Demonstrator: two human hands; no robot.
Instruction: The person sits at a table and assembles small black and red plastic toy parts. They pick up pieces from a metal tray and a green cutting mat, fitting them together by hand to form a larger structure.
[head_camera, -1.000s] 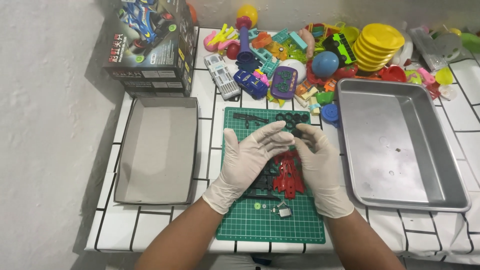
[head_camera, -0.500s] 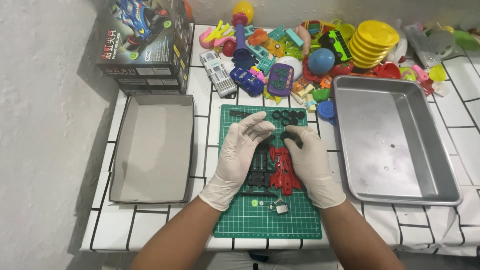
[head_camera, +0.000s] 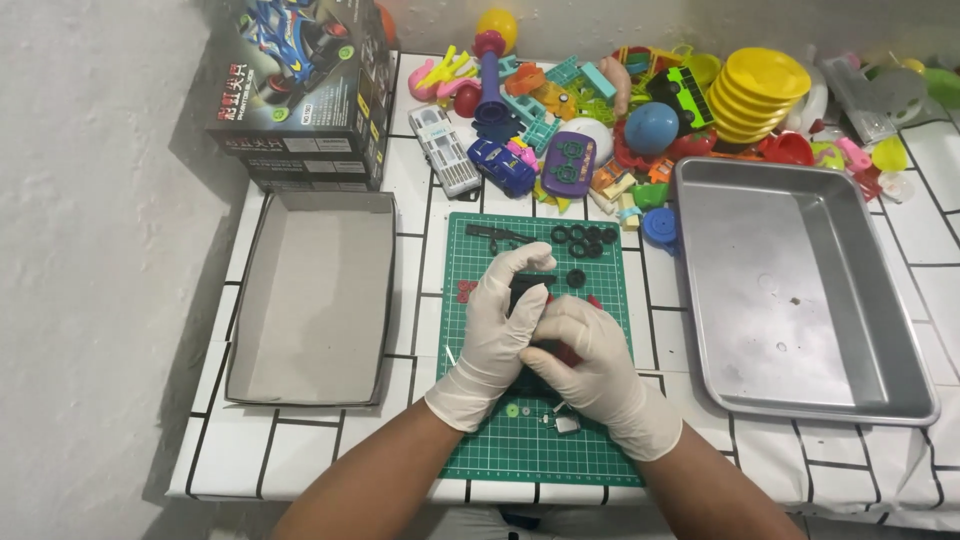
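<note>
- Both gloved hands meet over the middle of the green cutting mat (head_camera: 480, 440); left hand (head_camera: 495, 335) and right hand (head_camera: 590, 365) are clenched together on a small black plastic part (head_camera: 527, 291), with red pieces just showing under them.
- Risk: pressing too hard could snap the black plastic part or make it spring out of the fingers; gloves cut down on feel.
- Small black tyres (head_camera: 585, 238) lie loose at the far side of the mat, near the hands; a nudge could roll them into the toy pile (head_camera: 600, 110) behind.
- Tiny bits near the wrists, a green gear (head_camera: 513, 409) and a small metal piece (head_camera: 566, 424), could get swept off the near edge by a sleeve or forearm.
- Metal tray (head_camera: 900, 330) to the right and open grey box lid (head_camera: 310, 300) to the left both sit apart from the hands, so anything dropped lands on the mat or tablecloth, not in a container.
</note>
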